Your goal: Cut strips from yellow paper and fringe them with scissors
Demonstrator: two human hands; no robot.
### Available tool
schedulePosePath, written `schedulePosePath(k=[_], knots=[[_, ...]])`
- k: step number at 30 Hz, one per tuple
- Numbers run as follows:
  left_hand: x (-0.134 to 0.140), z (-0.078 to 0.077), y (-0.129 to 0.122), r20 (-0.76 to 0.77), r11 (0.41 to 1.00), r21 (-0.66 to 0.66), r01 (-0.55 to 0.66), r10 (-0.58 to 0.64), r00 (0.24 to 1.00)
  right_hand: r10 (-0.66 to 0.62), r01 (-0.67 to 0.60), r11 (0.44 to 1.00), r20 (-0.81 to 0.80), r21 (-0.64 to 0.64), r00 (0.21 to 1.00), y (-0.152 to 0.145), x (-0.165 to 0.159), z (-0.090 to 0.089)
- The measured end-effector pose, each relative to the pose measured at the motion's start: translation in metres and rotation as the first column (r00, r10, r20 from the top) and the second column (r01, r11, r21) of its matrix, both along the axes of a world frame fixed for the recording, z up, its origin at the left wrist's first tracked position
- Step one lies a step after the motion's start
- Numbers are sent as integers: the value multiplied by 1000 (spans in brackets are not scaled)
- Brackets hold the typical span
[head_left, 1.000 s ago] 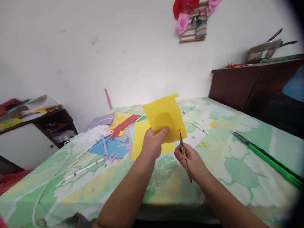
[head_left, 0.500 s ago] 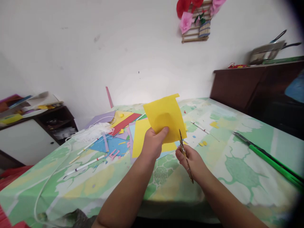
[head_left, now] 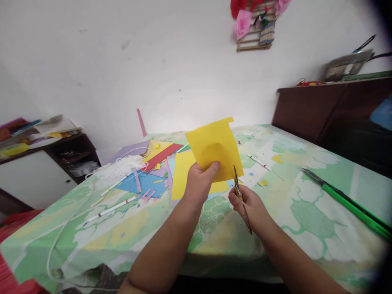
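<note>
A sheet of yellow paper (head_left: 214,143) is pinched in my left hand (head_left: 200,179), thumb on its near face and the other fingers hidden behind. A narrow tab sticks out at the sheet's top right corner. My right hand (head_left: 249,206) grips a pair of scissors (head_left: 238,192) with gold-coloured handles, blades pointing up. The blades are at the lower right edge of the paper; whether they are parted I cannot tell. Below and behind the held sheet, another yellow sheet (head_left: 180,175) lies on the table, on top of light blue and purple paper.
On the patterned tablecloth (head_left: 137,241), white string (head_left: 122,167), a red strip (head_left: 163,157), blue paper (head_left: 145,185), scraps and several pens lie to the left. A green-handled cutter (head_left: 352,204) lies at the right. Cabinets stand on both sides (head_left: 33,175).
The whole view has shifted slightly. Both hands, the yellow paper and the scissors keep nearly the same positions relative to each other.
</note>
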State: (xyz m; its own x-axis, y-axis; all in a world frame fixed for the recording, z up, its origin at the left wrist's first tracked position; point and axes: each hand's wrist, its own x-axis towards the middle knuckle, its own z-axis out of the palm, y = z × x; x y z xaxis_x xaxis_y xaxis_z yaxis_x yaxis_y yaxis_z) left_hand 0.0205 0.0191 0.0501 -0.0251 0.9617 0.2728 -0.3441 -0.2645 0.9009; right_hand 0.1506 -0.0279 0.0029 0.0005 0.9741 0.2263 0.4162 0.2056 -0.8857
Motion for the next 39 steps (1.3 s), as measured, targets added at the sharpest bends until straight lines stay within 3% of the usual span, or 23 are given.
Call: schedulePosePath(k=[8,12,14,17,18,20,21,23,25,26,27,29,32,34,36,39], knots=[[2,4,0,132,1000,-13,13,-11,991,32,-34,998,-28,-50,999,3,-3,-1],[-1,5,0,82,1000,-10,23,-22,996,77,-78,996,-15,-47,997,-5,3,3],[-12,11,2,23,999,-15,30,-30,999,180,-180,983,-2,-48,984,-17,19,2],[-37,24,6,-156,979,-109,173,-189,969,436,-448,889,-132,-90,890,-30,50,-1],[-44,29,7,-236,959,-157,237,-270,934,411,-430,901,-210,-56,887,-31,57,-1],[-53,39,9,-344,880,-252,403,-471,812,229,-252,968,-382,-11,896,-23,58,2],[-54,44,9,-401,858,-258,444,-513,759,144,-177,984,-476,-25,867,-16,53,6],[-52,53,10,-527,855,-254,452,-514,676,78,-142,989,-676,-40,732,0,33,15],[-48,59,10,-593,844,-267,464,-524,612,177,-215,975,-798,61,575,16,9,25],[-47,61,10,-599,841,-275,466,-529,600,188,-190,977,-828,101,529,22,-1,28],[-48,62,10,-583,842,-280,461,-531,615,187,-159,980,-842,122,506,27,-10,31],[-50,57,8,-468,876,-265,404,-483,740,169,-67,985,-863,156,477,33,-20,34],[-52,36,-4,-43,963,-158,218,-227,973,126,140,969,-896,203,426,38,-25,37],[-44,18,-15,188,969,-136,208,-181,965,98,283,933,-911,224,400,40,-29,39],[-30,4,-26,194,945,-163,285,-253,948,71,365,901,-910,234,409,39,-34,42],[-13,1,-33,115,970,-149,193,-177,978,32,389,889,-880,242,474,35,-41,45]])
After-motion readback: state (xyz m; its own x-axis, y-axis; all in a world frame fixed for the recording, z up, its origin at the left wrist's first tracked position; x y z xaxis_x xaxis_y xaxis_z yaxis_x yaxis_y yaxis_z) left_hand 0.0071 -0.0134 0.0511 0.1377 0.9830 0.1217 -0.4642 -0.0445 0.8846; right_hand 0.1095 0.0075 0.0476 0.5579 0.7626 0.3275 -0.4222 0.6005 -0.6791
